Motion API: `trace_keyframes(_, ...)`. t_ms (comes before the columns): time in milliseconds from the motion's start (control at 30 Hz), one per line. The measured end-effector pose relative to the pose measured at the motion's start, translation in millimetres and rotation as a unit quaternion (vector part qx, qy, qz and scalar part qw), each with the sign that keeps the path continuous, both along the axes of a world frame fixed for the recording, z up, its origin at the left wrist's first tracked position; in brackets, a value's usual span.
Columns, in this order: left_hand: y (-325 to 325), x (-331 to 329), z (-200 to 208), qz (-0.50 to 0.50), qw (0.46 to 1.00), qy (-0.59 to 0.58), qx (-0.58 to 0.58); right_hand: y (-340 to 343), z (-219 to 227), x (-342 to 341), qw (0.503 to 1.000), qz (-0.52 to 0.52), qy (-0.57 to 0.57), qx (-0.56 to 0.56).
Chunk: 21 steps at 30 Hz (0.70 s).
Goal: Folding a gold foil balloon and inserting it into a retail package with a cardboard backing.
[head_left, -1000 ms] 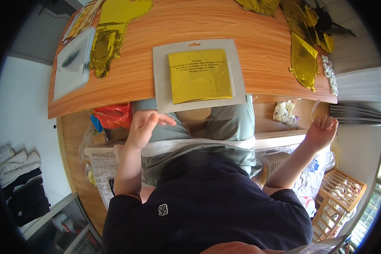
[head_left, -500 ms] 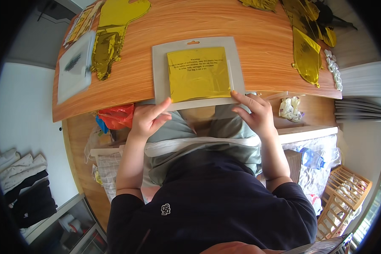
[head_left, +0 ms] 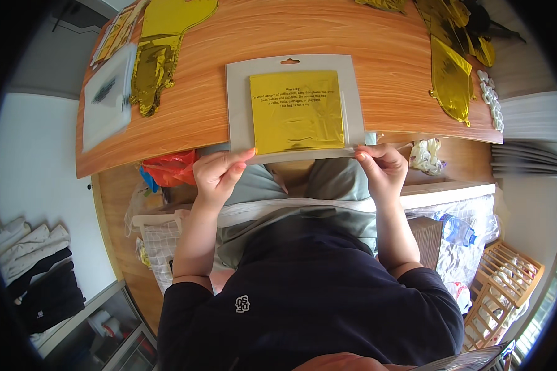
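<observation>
A flat plastic bag (head_left: 239, 117) with a hang hole at its far edge lies on the near part of the wooden table (head_left: 198, 93). Inside it shows a folded square of gold foil (head_left: 297, 127), with dark print across its upper half. The bag's near edge overhangs the table toward me. My left hand (head_left: 215, 174) pinches the near left corner between thumb and forefinger. At the near right corner, my right hand (head_left: 384, 170) grips the clear edge the same way, its other fingers curled.
Gold foil balloons lie flat at the far left (head_left: 159, 52) and at the right (head_left: 450, 80). Clear bags (head_left: 108, 96) are stacked on the left, with packets (head_left: 117, 34) behind. Small white pieces (head_left: 490, 102) line the right edge. Below hang a red bag (head_left: 170, 168) and a white one (head_left: 426, 156).
My right hand has gone from a loose touch to pinching the near right corner, and my left fingers have closed on the left corner. The bag has shifted slightly right.
</observation>
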<state>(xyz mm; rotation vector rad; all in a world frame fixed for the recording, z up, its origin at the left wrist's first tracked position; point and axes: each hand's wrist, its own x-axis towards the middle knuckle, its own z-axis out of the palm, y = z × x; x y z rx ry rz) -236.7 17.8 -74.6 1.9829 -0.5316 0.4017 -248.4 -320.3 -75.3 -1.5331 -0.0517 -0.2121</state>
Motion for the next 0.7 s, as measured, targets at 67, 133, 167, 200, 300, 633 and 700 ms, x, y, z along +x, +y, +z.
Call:
trace_keyframes(67,-6,-4,-1,0.007,0.999,0.036,-0.035,6,0,-2,0.999,0.013,0.003,0.052)
trace_keyframes(133,-13,-9,-2,0.015,0.995,0.071,-0.070,10,1,-3,0.994,0.027,0.006,0.102)
trace_keyframes(167,-17,-13,-2,0.023,0.987,0.108,-0.118,12,3,-3,0.993,0.022,0.016,0.118)
trace_keyframes(200,-20,-15,-2,0.031,0.976,0.143,-0.164,13,4,-3,0.990,0.017,0.026,0.134)
trace_keyframes(300,-31,-21,-2,0.048,0.943,0.195,-0.266,17,6,-6,0.987,0.013,0.044,0.157)
trace_keyframes(633,-42,-34,-2,0.084,0.920,0.223,-0.312,23,5,-19,0.982,-0.005,0.029,0.186)
trace_keyframes(700,-43,-35,-3,0.090,0.917,0.231,-0.313,23,4,-20,0.986,-0.011,0.027,0.163)
